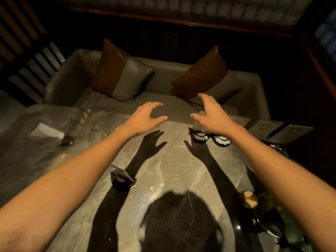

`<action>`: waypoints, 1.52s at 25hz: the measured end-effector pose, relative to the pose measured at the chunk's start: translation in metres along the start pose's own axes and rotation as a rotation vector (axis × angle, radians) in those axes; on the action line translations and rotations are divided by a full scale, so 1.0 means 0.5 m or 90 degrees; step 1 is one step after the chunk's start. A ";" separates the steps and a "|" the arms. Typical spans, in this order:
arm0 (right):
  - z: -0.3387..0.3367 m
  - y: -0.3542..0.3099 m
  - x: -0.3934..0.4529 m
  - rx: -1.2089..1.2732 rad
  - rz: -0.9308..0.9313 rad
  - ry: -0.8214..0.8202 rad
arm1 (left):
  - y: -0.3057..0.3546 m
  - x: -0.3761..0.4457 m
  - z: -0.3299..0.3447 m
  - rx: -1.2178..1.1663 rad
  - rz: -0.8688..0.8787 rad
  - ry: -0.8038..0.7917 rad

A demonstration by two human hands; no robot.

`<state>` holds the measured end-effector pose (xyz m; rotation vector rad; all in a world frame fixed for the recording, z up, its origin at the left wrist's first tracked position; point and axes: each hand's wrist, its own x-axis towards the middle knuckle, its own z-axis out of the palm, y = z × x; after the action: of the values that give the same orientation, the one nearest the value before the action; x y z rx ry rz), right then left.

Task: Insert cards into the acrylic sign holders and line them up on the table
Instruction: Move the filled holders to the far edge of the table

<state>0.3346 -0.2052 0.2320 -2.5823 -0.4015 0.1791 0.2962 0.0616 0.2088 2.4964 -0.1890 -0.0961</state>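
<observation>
Both my arms reach forward over the marble table [169,171]. My left hand [145,118] hovers above the far table edge, fingers spread, holding nothing. My right hand [211,113] is also spread, just above a clear acrylic sign holder [199,127] on a dark base; I cannot tell whether it touches the holder. To the right, more sign holders with cards [264,127] stand in a row along the far right edge, the last one [291,133] tilted back. Another small holder on a dark base [121,178] stands alone near the table's middle.
A white card or napkin [46,130] and a small brass object [66,140] lie at the left. A bowl [251,199] and green leaves [283,224] sit at the near right edge. Beyond the table is a grey sofa [163,73] with two cushions.
</observation>
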 end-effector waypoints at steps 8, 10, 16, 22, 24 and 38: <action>0.241 -0.175 -0.101 0.121 0.001 -0.079 | -0.170 -0.212 -0.054 -0.106 -0.096 0.065; 0.291 -0.202 -0.125 0.135 0.000 -0.093 | -0.202 -0.252 -0.052 -0.147 -0.118 0.077; 0.397 -0.253 -0.181 0.200 -0.001 -0.155 | -0.281 -0.345 -0.028 -0.283 -0.176 0.067; 0.459 -0.274 -0.207 0.234 -0.004 -0.194 | -0.332 -0.387 0.025 -0.340 -0.194 0.018; 0.472 -0.274 -0.211 0.269 0.000 -0.189 | -0.339 -0.389 0.038 -0.352 -0.191 0.024; 0.367 -0.158 -0.078 0.189 0.044 -0.074 | -0.267 -0.187 0.079 -0.273 -0.119 0.083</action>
<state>0.2409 -0.0659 0.1170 -2.3002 -0.3015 0.3841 0.2145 0.1590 0.0996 2.0773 0.1101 -0.0444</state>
